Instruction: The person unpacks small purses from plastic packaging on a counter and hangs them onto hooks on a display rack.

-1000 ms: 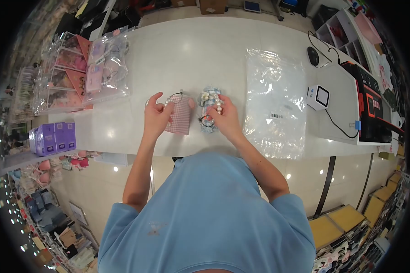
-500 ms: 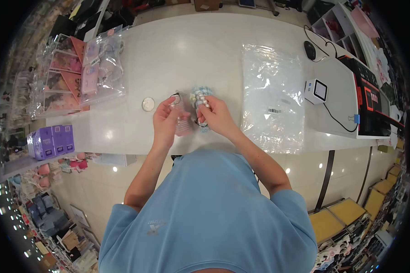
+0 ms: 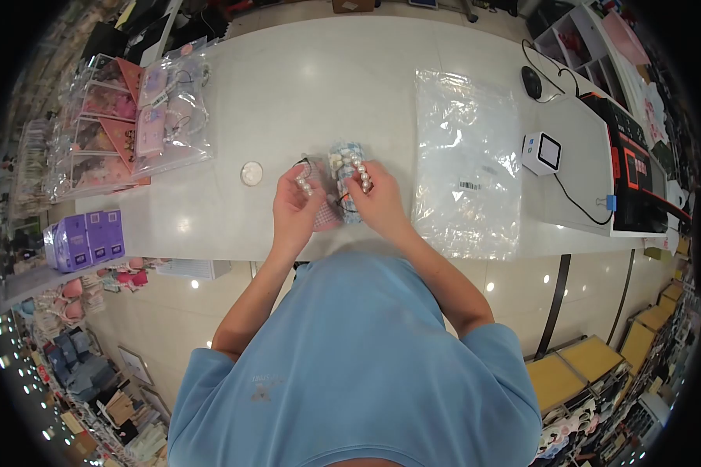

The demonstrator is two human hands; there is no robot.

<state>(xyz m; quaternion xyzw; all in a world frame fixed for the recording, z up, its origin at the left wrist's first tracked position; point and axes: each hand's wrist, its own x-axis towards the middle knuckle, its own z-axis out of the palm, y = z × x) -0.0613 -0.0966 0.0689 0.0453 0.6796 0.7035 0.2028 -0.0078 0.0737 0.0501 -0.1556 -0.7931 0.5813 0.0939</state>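
Note:
My left hand [image 3: 294, 212] is closed on a short string of pearl-like beads [image 3: 304, 184]. A soft pink checked piece [image 3: 329, 213] shows beside its fingers, partly covered by the hand. My right hand [image 3: 380, 196] grips another string of pearl-like beads [image 3: 364, 177], and next to it is a blue-and-white patterned piece [image 3: 346, 156]. Both pieces are close together near the table's front edge; their exact kind cannot be made out. To the left of my left hand, a small round whitish disc [image 3: 251, 173] lies on the table.
A large clear plastic bag [image 3: 463, 156] lies flat to the right. Packaged accessories in clear bags [image 3: 175, 117] are at the left, with purple boxes [image 3: 93, 240] in front. Beyond the bag are a small white display device [image 3: 543, 153], a mouse [image 3: 531, 81] and a black-and-orange machine [image 3: 635, 167].
My left hand has shifted right, bringing its beads and the pink checked piece closer to the blue patterned one. My right hand has turned slightly, showing more of its beads.

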